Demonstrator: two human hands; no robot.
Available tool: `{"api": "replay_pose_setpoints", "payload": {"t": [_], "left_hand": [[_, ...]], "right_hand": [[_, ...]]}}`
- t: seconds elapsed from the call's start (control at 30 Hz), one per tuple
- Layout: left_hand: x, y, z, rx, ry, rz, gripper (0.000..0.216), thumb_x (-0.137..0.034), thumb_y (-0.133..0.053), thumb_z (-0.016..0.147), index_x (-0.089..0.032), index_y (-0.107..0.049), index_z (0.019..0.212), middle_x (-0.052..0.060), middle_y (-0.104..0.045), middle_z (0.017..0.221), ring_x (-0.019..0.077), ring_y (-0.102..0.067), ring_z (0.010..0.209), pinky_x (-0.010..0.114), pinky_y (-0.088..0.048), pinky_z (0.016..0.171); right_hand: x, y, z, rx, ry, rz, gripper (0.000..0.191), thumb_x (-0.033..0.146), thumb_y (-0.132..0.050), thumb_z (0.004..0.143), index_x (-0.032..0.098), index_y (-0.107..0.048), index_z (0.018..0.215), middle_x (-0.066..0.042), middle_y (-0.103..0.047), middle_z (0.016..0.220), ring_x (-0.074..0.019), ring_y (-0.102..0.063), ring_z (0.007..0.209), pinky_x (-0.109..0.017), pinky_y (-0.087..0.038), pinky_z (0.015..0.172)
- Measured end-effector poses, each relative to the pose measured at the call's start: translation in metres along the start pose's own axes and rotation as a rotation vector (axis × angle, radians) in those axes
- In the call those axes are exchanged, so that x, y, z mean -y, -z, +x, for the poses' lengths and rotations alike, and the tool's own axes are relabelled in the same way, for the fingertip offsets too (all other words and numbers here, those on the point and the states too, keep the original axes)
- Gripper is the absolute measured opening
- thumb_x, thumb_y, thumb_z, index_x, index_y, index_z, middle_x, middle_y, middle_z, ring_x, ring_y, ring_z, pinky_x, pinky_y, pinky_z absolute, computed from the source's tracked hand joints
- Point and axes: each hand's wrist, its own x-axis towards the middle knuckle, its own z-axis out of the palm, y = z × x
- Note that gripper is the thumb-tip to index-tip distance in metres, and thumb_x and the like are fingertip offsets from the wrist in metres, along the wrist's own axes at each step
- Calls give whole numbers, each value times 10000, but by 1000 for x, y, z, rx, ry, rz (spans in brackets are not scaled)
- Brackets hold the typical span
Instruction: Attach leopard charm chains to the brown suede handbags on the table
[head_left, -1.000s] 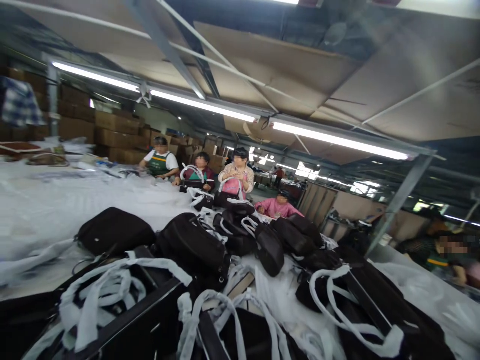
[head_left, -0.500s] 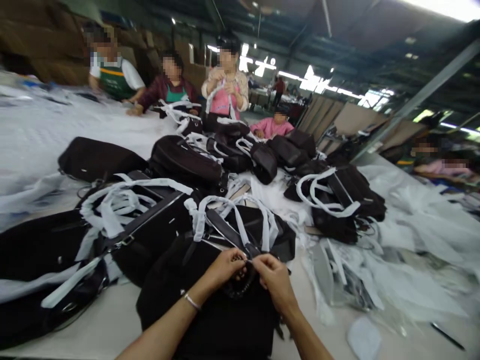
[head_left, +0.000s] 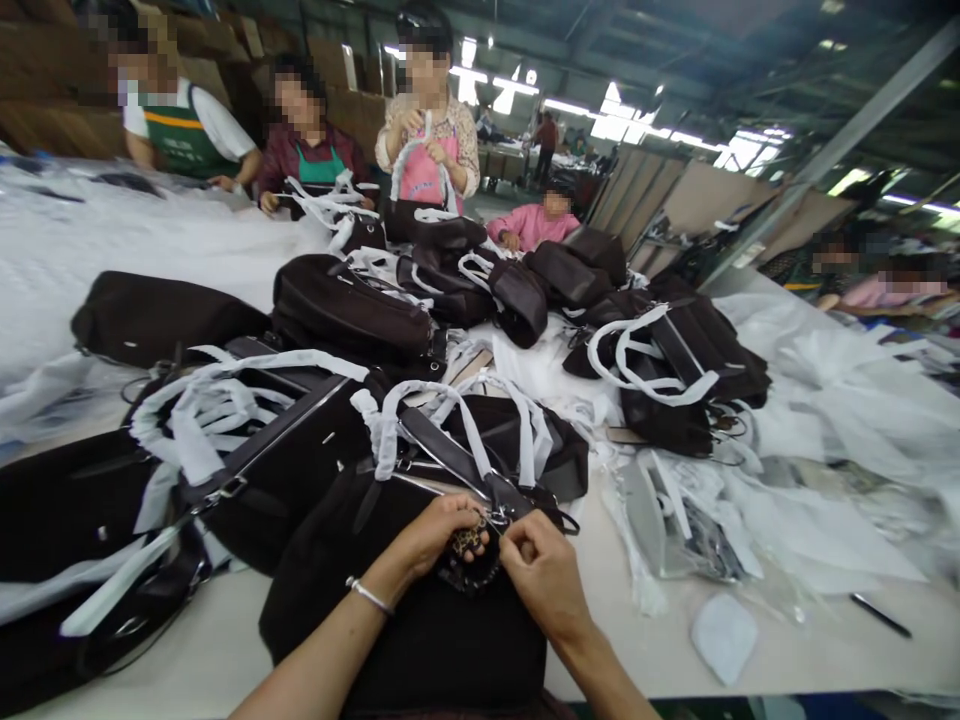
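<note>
A black handbag (head_left: 420, 640) lies in front of me, its handles (head_left: 480, 440) wrapped in white paper and its silver zip along the top. Over the bag, my left hand (head_left: 435, 535) is closed on a leopard-patterned charm (head_left: 466, 542), with a dark, beaded-looking loop (head_left: 472, 578) hanging below the fingers. My right hand (head_left: 544, 570) is closed in a pinch beside it, just under a metal ring (head_left: 498, 518) at the bag's strap. What the right fingertips hold is too small to make out.
More black bags with white-wrapped handles lie left (head_left: 277, 460), right (head_left: 690, 380) and behind. Clear plastic packets (head_left: 675, 520), a white pad (head_left: 724, 640) and a black pen (head_left: 881, 615) lie to the right. Several co-workers (head_left: 427, 150) are across the table.
The view has shifted a little, so bags and co-workers sit farther left. My hands stay together at the charm; the metal ring and the leopard pattern now show more clearly.
</note>
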Motion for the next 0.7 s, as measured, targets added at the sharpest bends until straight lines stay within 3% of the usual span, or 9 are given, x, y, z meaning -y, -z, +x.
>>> {"api": "replay_pose_setpoints", "payload": {"t": [0.17, 0.4, 0.7], "left_hand": [[1, -1, 1, 36, 14, -24, 338, -403, -709, 705, -131, -602, 874, 38, -687, 671, 128, -586, 517, 233, -422, 487], [4, -2, -1, -83, -193, 155, 380, -441, -752, 698, -97, -678, 841, 3, -611, 714, 107, -500, 648, 241, -365, 634], [9, 1, -1, -33, -169, 196, 360, -440, -720, 728, -109, -684, 864, 0, -607, 702, 110, -478, 630, 248, -339, 630]], "right_hand": [[-2, 2, -1, 31, 23, 10, 138, 146, -590, 831, 184, -675, 728, -3, -594, 711, -99, -509, 568, -228, -405, 554], [-1, 1, -1, 20, 0, 13, 186, 197, -620, 860, 180, -644, 677, 1, -574, 677, -103, -525, 589, -227, -417, 565], [-5, -5, -5, -33, 38, -49, 213, 148, -578, 835, 188, -588, 627, 15, -523, 649, -98, -490, 578, -227, -397, 568]]}}
